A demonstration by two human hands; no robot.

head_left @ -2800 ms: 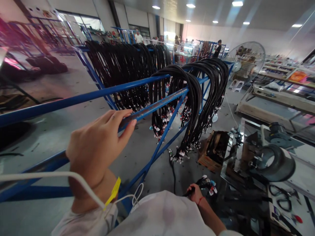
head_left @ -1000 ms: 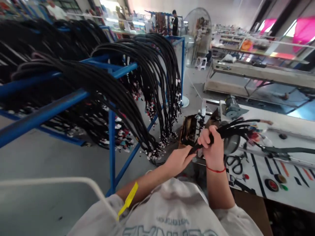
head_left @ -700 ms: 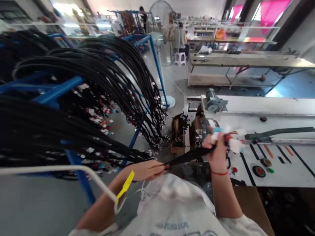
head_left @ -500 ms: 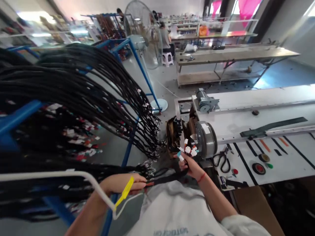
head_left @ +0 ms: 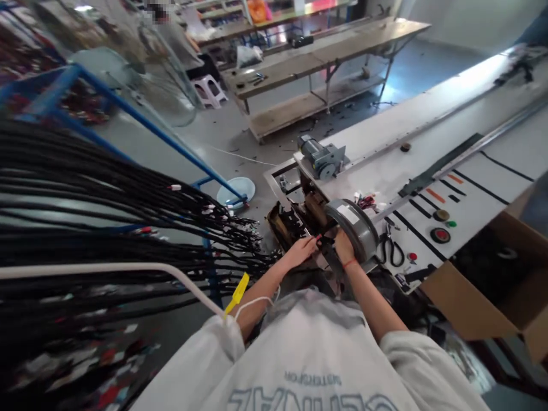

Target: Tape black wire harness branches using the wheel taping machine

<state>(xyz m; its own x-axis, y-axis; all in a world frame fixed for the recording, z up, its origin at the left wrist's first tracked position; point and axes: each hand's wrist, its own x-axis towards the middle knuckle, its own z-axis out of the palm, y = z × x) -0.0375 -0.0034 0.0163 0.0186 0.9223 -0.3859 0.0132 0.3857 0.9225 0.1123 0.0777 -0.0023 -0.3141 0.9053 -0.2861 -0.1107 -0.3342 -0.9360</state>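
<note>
While the left hand [head_left: 302, 251] gripped black cable [head_left: 327, 240] (right hand [head_left: 343, 245]: grip indeterminate), positioning beside the wheel [head_left: 358, 233] apparently called next for steady alignment.

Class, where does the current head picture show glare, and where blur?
Head view, right: glare whitens the far end of the bench and nearby floor. Head view, lower left: cables and connectors smear. Head view, centre: left hand and right hand look only slightly soft.
</note>
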